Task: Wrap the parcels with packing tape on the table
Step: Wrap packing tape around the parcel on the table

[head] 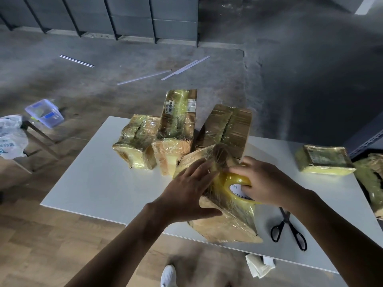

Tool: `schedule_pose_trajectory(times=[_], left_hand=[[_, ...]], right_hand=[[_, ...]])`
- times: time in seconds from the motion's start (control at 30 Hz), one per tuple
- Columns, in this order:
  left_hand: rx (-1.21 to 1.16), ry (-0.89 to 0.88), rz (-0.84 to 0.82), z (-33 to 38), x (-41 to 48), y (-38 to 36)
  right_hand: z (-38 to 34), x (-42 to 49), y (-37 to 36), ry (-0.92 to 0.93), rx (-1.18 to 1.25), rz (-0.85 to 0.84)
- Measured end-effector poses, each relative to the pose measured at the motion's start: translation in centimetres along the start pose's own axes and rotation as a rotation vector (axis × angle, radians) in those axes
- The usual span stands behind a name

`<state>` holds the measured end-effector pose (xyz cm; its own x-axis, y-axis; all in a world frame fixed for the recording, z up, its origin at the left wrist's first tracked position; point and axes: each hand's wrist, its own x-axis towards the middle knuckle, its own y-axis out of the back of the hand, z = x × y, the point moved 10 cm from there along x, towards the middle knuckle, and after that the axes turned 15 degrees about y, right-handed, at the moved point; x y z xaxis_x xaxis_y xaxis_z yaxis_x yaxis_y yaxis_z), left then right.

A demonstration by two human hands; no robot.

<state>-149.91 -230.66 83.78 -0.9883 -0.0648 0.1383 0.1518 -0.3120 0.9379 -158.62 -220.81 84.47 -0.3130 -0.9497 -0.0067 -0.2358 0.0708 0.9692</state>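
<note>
Pressing down with the left hand point(186, 189), fingers spread flat on the parcel point(226, 226) at the near edge of the table point(93, 183)! The right hand point(267, 181) curls round the yellow tape roll point(238, 180), held against the parcel's top. Scissors point(290, 230) lie just right of it; three wrapped parcels point(176, 129) stand behind.

On the table point(87, 183), three parcels point(176, 129) at twelve o'clock; nearest parcel point(226, 224) at six, tape roll point(234, 181) atop; scissors point(288, 230) at four.
</note>
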Motion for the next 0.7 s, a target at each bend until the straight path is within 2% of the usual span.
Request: schedule_pose_trajectory(times=[0.17,0.27,0.37,0.5,0.6,0.7], left_hand=[[-0.027,-0.022,0.004,-0.7,0.0,0.0],[-0.060,0.011,-0.015,-2.8,-0.5,0.1],[0.014,-0.010,-0.043,-4.6,-1.2,-0.2],[0.011,0.055,0.025,-7.2,-2.4,-0.5],[-0.060,0.148,0.059,-10.3,-4.6,-1.8],[-0.102,0.215,0.013,-11.7,-6.0,-3.3]], right_hand=[[0.4,-1.4,0.3,0.099,0.220,0.202],[0.6,-2.2,-0.4,0.096,0.315,0.315],[-0.2,-1.8,-1.6,0.125,0.372,0.362],[-2.0,1.1,-0.9,0.189,0.159,0.250],[-2.7,2.2,-1.7,0.240,-0.062,0.049],[-2.5,2.1,-3.5,0.197,-0.149,-0.103]])
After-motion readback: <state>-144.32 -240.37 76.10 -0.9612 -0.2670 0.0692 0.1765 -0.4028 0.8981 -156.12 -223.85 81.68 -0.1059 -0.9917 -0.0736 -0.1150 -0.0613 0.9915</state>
